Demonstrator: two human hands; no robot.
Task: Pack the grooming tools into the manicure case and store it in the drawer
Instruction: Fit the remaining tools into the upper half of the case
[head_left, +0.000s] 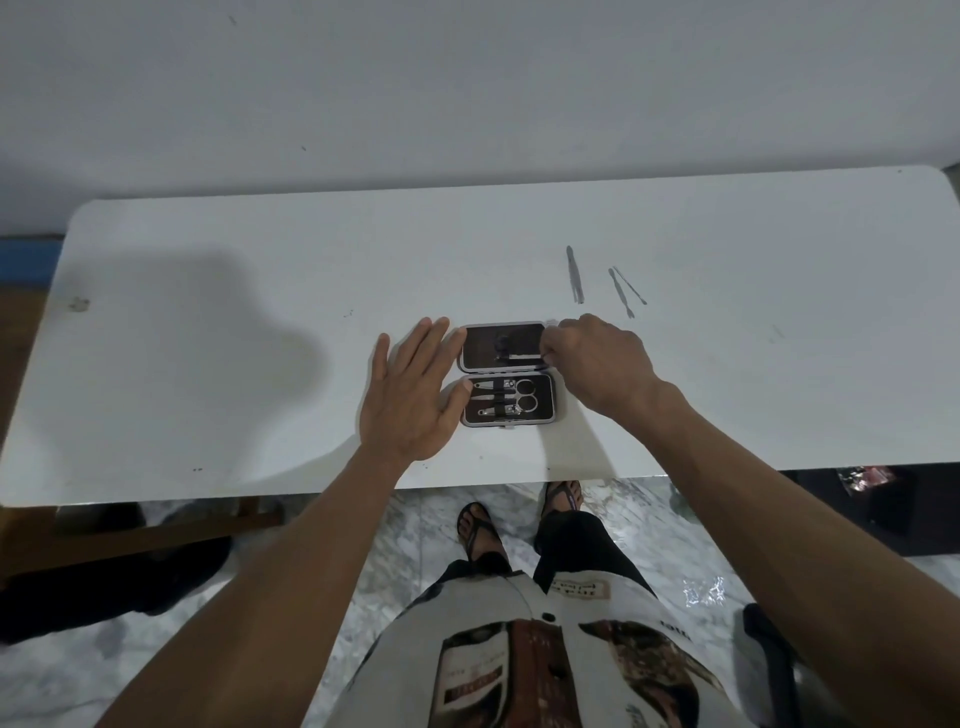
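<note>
The right hand (597, 358), fingers curled, is seen at the right edge of the open manicure case (508, 374); whether a tool is pinched cannot be told. The left hand (413, 389) is laid flat, steadying the case's left edge. Packing is judged under way: three loose tools (602, 280) on the bench (208, 338) are yet to be fetched.
</note>
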